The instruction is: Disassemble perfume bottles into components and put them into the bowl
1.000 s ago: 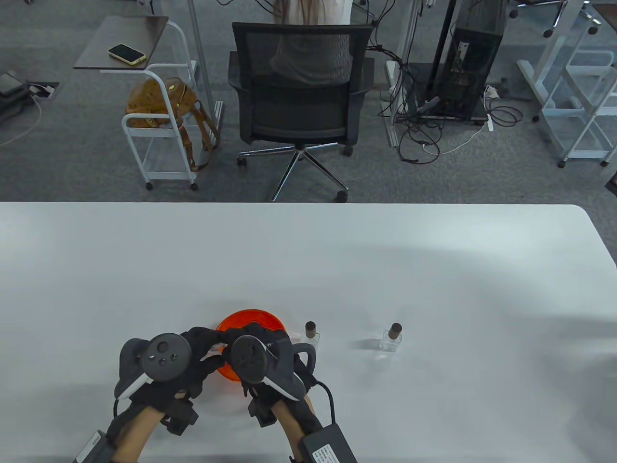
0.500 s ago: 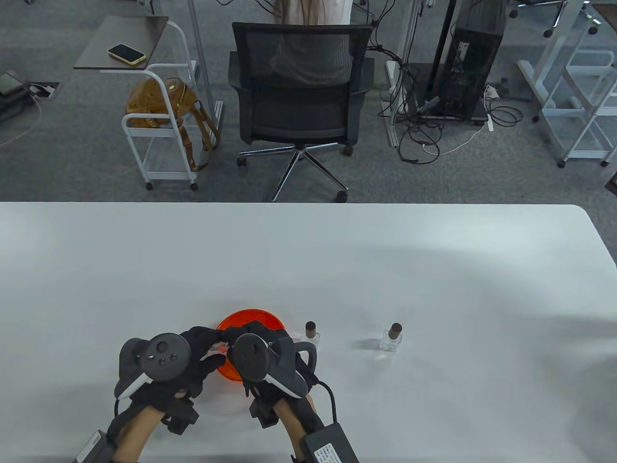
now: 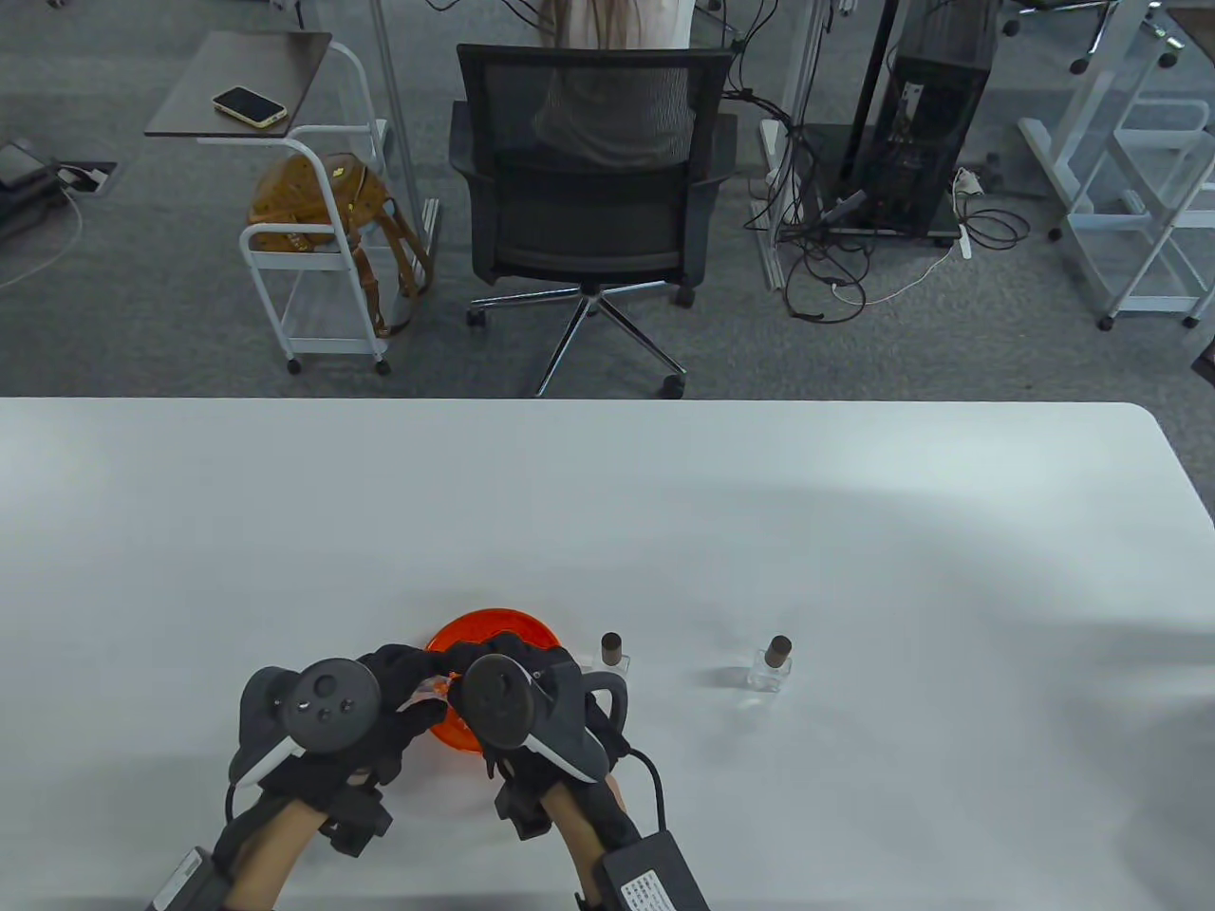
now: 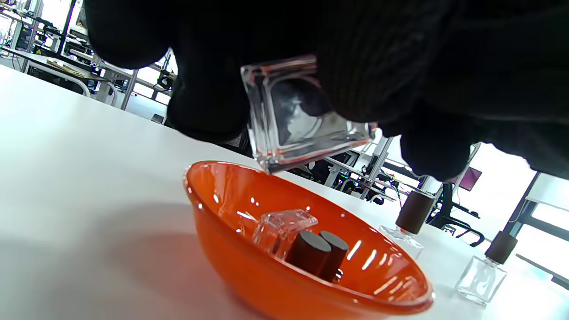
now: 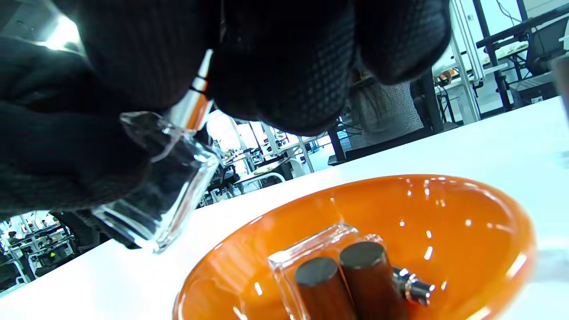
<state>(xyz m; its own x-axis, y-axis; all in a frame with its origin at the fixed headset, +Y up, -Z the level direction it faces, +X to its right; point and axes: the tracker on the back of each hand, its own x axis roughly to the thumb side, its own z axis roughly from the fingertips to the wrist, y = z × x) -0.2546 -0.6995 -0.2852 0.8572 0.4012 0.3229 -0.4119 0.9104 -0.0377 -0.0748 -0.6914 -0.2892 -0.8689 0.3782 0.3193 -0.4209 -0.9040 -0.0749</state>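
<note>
- You are working with both hands directly over the near rim of the orange bowl, which serves as the landmark throughout.
- Your left hand is gripping the clear glass bottle body with curled fingers; the body is hanging just above the bowl's near-left rim, tilted, with its square base facing down and toward the left wrist camera.
- Your right hand is curling its fingers around the top end of the same bottle, where a silver collar with an orange band is showing. Whether those fingers are pinching the spray head or only enclosing it cannot be told from these views.
- The bottle's long axis is running obliquely from the base at your left hand up to the neck at your right hand. Judged from this, the coming move is a twist or pull along that axis, and the right hand is the nearer one to the part that must come off.
- Inside the bowl, a clear glass body, two dark brown caps and a small silver spray part are lying together, touching one another.
- Just beside the bowl's right rim, one capped bottle is standing upright, not yet taken apart.
- Further right of the bowl, well apart from it, a second capped bottle is standing upright on the white table.
- Your right hand is the nearer one to both standing bottles.
</note>
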